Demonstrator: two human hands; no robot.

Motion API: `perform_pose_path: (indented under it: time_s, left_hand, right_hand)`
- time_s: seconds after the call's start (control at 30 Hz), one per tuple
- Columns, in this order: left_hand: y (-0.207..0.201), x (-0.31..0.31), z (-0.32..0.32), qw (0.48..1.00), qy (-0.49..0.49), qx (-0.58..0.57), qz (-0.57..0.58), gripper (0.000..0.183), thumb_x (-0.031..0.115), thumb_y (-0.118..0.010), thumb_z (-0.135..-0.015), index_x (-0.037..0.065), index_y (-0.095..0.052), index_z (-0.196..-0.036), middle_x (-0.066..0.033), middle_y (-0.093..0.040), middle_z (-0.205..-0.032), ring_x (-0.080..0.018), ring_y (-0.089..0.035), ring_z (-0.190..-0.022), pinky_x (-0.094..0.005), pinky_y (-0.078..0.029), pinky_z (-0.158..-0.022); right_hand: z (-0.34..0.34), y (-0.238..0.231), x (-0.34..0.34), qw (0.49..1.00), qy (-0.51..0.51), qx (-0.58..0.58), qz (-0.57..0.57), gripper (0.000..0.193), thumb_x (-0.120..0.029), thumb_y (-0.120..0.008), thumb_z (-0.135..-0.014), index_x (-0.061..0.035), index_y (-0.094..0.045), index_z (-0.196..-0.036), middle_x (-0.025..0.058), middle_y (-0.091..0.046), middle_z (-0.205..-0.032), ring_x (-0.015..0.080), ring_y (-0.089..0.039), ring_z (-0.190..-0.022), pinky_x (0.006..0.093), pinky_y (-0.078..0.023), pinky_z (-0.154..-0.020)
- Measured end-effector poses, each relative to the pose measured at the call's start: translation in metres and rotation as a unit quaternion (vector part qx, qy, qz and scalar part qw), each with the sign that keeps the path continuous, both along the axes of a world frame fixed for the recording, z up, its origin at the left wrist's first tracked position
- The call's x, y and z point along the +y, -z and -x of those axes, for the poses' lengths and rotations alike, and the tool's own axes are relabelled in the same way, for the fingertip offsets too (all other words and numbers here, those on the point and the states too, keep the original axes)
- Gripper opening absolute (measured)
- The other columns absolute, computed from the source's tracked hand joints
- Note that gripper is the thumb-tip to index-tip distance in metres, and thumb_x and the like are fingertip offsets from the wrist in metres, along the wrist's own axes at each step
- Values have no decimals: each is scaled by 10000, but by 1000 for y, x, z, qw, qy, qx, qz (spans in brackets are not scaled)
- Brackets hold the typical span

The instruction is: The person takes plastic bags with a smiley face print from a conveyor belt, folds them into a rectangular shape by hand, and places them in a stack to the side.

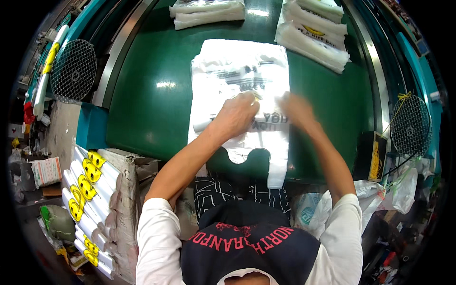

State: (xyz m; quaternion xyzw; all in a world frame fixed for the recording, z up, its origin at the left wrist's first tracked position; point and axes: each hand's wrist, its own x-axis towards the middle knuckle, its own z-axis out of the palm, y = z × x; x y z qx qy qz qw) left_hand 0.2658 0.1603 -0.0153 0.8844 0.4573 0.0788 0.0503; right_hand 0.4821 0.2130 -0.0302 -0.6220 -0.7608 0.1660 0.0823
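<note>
A flat stack of white plastic carrier bags (211,83) with dark print lies on the green worktable (147,104). Its cut-out handle end points toward me and hangs over the near edge. My left hand (237,114) rests on the middle of the stack, fingers curled and pressed together on a folded part of the bags. Next to it, at the right edge of the stack, is my right hand (298,111). Motion blurs its fingers, so their grip does not show.
Folded bag bundles lie at the far left (209,14) and far right (313,40) of the table. Rolled bags with yellow faces (90,190) are piled at my left beside a wrapped block (121,204). Round mesh-guarded fans (73,71) flank the table. Loose plastic (375,194) lies at right.
</note>
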Motion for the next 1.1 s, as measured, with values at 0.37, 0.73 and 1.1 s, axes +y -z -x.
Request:
perform_pose_path:
  time_s: [0.37,0.73,1.1]
  left_hand:
    - [20,-60,-2,996,10,12,84,727,680,-469,-818,322,-327,-1435,-157,-154,-1533,-362,-113,-1417,-650,-97,-1077]
    - [-5,-89,9,998,25,-20,-54,847,585,-641,-736,115,-389,-1394,-217,-263,-1469,-372,-270,-1342,-574,-261,-1037]
    - [-20,-40,47,987,-136,29,80,261,286,-614,-849,39,-564,-917,-158,-601,-960,-324,-582,-935,-437,-452,-778]
  right_hand:
    - [-50,-34,-5,930,-10,323,177,287,-51,-681,-772,0,-609,-1045,107,-654,-948,181,-639,-772,290,-556,-679]
    - [-44,-15,-113,969,-234,66,-43,662,-389,-762,-707,-50,-527,-1225,186,-455,-1362,328,-382,-1307,526,-262,-1084]
    - [-29,-44,-48,986,-148,-10,73,475,-495,-578,-831,-53,-647,-987,180,-663,-832,359,-636,-795,446,-500,-707]
